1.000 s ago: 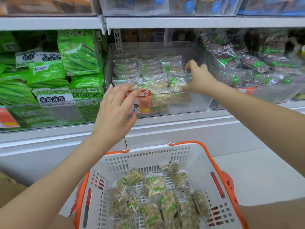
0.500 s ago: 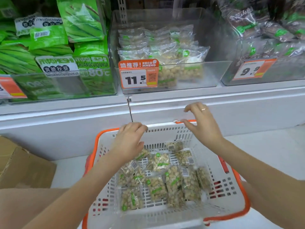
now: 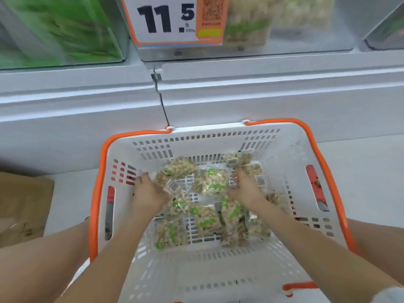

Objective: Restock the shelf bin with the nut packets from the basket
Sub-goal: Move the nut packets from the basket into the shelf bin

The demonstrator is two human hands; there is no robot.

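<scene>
Both hands were down in the basket (image 3: 290, 149): left hand (image 3: 150, 193) gripped a packet (image 3: 168, 182), right hand (image 3: 246, 190) curled on another (image 3: 254, 173). Slick film could slip loose.

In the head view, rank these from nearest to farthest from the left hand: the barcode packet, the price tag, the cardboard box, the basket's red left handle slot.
From the left hand:
1. Barcode packet, touching the fingers inside the basket.
2. Red left handle slot, in the basket's left wall.
3. Cardboard box, on the floor left of the basket.
4. Price tag, up on the shelf bin.
</scene>
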